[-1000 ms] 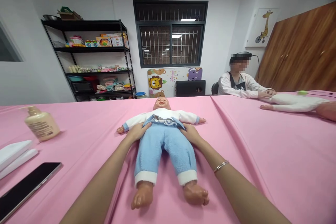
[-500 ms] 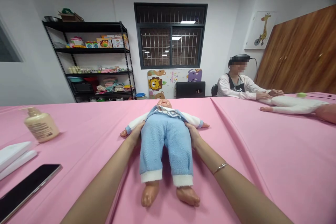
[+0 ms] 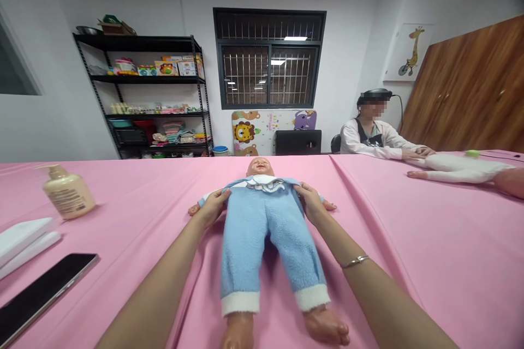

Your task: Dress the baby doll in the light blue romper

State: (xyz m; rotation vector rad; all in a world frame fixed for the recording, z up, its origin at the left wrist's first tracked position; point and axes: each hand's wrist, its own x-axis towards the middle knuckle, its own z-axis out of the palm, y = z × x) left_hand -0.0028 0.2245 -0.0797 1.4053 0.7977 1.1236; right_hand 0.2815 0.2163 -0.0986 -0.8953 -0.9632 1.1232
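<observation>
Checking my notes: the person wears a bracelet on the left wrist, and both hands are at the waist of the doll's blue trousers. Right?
No: the head view shows the bracelet on the right wrist, not the left. The left hand and right hand are at the waist of the blue trousers on the doll.

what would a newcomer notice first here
The baby doll in blue fleece trousers, lying face up in the middle of the long pink table, stands out first, with the person's left hand and right hand at its waist. At the far right, a seated person has their hands on a second doll dressed in white.
</observation>
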